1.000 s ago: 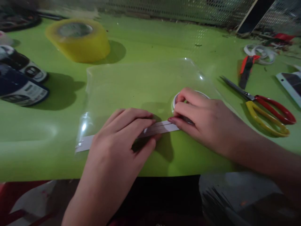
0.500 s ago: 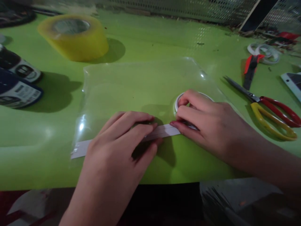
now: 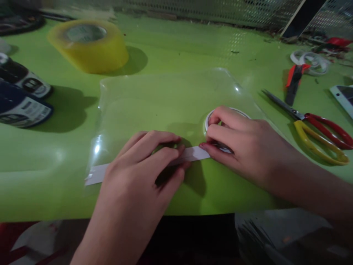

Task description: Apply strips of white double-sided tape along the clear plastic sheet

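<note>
- Nearest me, the front edge of the green table (image 3: 220,197) runs close below the strip; I'd worry about the work sliding over it if pulled back.
- My left hand (image 3: 135,173) is half curled over the white strip (image 3: 196,154), thumb and fingers apart on either side; whether they pinch it I can't tell. Uneven pressure could skew it.
- My right hand (image 3: 245,141) is closed on the small tape roll (image 3: 206,122), thumb tip at the strip. A twist there could crease the strip or lift it crooked.
- The strip lies along the near edge of the clear plastic sheet (image 3: 165,95), whose raised, glossy folds could shift or wrinkle under a tug.
- The scissors (image 3: 296,114) lie beyond my right forearm; a wide elbow swing might knock them.
- The big yellow tape roll (image 3: 104,55) sits farther off, a small risk.
</note>
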Demonstrator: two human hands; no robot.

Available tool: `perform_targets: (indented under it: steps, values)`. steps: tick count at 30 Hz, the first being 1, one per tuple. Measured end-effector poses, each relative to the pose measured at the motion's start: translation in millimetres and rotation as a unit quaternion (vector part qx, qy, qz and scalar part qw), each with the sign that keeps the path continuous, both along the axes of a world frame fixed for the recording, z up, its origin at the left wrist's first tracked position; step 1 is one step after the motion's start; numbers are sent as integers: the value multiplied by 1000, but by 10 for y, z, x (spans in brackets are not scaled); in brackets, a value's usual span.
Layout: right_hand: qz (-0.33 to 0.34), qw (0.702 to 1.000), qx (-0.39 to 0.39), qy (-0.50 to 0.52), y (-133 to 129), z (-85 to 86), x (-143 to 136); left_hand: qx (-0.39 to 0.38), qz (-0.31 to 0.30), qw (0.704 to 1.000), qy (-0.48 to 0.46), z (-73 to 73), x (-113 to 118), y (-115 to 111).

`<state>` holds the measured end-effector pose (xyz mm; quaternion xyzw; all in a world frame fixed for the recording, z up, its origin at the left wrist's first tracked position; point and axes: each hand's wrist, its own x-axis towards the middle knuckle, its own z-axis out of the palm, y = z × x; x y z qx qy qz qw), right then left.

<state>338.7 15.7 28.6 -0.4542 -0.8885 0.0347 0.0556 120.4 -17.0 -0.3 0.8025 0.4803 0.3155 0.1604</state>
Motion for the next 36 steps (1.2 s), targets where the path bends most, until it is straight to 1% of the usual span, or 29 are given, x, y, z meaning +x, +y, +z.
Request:
perform_targets:
  steps: [4,6,8,10,15,18,22,25,27,30,33,36]
  values:
    - [-17,1000,-9,-15,11,31,-26,7,11,1000,2,9,6,-37]
    - [-27,999,-11,-20,7,47,-39,25,3,1000,12,14,9,-77]
    - [-32,999,-14,-21,-2,62,-48,48,-21,998,45,15,3,-130]
    - [-35,999,-8,-20,-13,71,-53,61,-31,994,86,7,-25,-186]
    - [-62,997,15,-33,-35,95,-59,72,14,991,111,-34,-187,-294]
    - [-89,994,18,-65,-60,139,-101,78,39,988,131,-47,-262,-320]
    - [-127,982,21,-135,-124,222,-203,94,38,985,136,-49,-262,-322]
    - [-125,978,41,-164,-158,265,-232,96,41,985,136,-42,-256,-317]
    - [-129,975,64,-172,-161,276,-202,95,47,985,134,-39,-282,-321]
    - [-134,978,56,-150,-153,268,-113,93,53,986,128,-50,-364,-347]
    - [-112,990,12,-85,-162,244,-41,92,51,988,117,-87,-465,-389]
    - [-86,996,-17,-32,-188,231,-17,105,45,988,99,-134,-567,-423]
